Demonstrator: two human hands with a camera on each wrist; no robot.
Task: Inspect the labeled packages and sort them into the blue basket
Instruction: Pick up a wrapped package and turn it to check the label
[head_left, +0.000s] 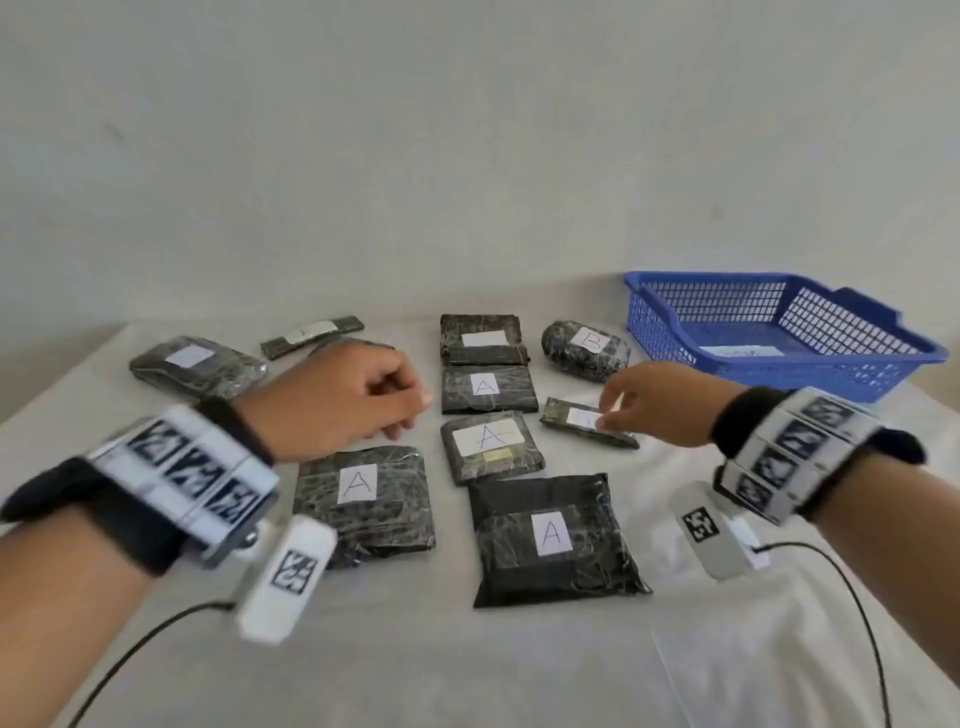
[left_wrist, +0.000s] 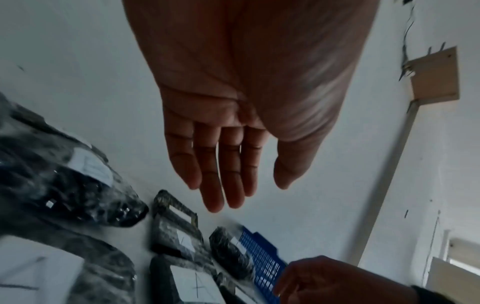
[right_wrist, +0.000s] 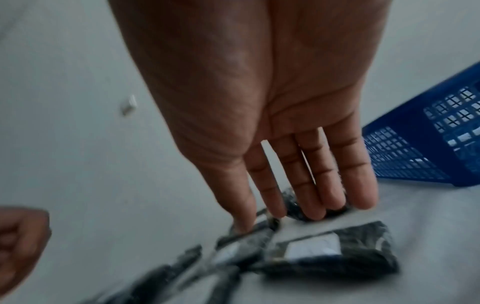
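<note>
Several black wrapped packages with white labels lie on the white cloth. Some read A (head_left: 483, 387) (head_left: 550, 532); a rounded one reads B (head_left: 592, 343). The blue basket (head_left: 779, 332) stands at the back right, with only a white slip on its floor. My right hand (head_left: 613, 410) reaches with straight fingers (right_wrist: 309, 207) onto a thin small package (head_left: 571, 418) in front of the B package; its label is partly covered. My left hand (head_left: 405, 410) hovers over the cloth left of the A packages, fingers relaxed (left_wrist: 215, 197) and holding nothing.
More packages lie at the back left: a bulky one (head_left: 192, 358) and a thin strip (head_left: 311, 332). A blank-labelled one (head_left: 483, 338) sits behind the A packages. Both wrists carry camera bands with trailing black cables (head_left: 857, 597). A pale wall rises behind the table.
</note>
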